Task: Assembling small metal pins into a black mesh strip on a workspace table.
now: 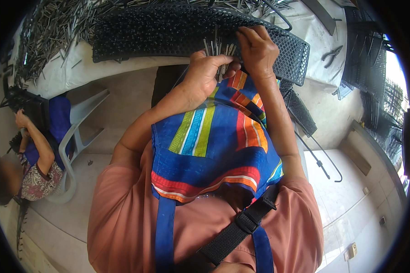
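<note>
My left hand point(204, 75) is closed around a bundle of thin metal strips point(219, 51), which fan upward past my thumb. To its right, my right hand point(258, 51) is raised over the near side of a long black perforated panel point(294, 54). Its fingers are pinched together, and whatever they hold is hidden or too small to make out. Small dark pieces crowd the panel's left and middle holes, while bare round holes show at its right end.
Loose metal strips point(54, 34) are heaped on the white-covered table point(61, 73) at left. Pliers point(332, 56) lie at the table's right end. Black racks point(373, 68) stand at far right. Another person point(41, 159) works at far left beside a grey plastic chair point(79, 123).
</note>
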The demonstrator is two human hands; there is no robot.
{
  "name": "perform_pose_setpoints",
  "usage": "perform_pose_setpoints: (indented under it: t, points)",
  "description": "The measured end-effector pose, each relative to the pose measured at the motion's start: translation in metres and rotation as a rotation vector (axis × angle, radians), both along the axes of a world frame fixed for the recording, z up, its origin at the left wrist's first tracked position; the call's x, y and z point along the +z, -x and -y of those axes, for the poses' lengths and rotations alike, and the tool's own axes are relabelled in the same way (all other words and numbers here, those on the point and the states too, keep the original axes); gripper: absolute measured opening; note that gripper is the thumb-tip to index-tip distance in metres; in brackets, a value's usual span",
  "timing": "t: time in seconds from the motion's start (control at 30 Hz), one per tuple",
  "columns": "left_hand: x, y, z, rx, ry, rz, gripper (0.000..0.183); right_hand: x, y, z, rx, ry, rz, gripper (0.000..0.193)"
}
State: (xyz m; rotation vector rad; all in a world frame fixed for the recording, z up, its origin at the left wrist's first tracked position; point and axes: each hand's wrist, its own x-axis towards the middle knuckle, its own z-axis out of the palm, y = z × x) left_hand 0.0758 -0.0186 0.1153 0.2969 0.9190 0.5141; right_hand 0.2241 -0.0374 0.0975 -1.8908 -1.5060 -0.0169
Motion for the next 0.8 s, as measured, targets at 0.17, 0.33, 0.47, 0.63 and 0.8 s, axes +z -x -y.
perform_pose_setpoints:
  t: [0.17, 0.33, 0.47, 0.63, 0.8]
  points:
    - [-0.001, -0.002, 0.000, 0.006, 0.001, 0.013, 0.013, 0.005, 0.002, 0.009, 0.030, -0.023, -0.007, 0.014]
    - [-0.009, 0.001, -0.001, -0.029, -0.016, 0.029, 0.016, 0.014, 0.006, 0.020, 0.003, 0.408, -0.708, 0.015]
    - [-0.012, 0.000, -0.001, -0.030, -0.005, 0.050, 0.016, 0.017, 0.006, 0.016, -0.036, 0.521, -1.018, 0.013]
    - [-0.013, 0.001, -0.008, -0.068, 0.024, 0.034, 0.015, 0.008, -0.002, 0.022, -0.228, 0.085, -1.207, 0.006]
    - [-0.016, 0.006, -0.023, -0.139, 0.094, 0.026, 0.018, -0.002, -0.010, 0.013, -0.167, -0.190, -0.827, 0.004]
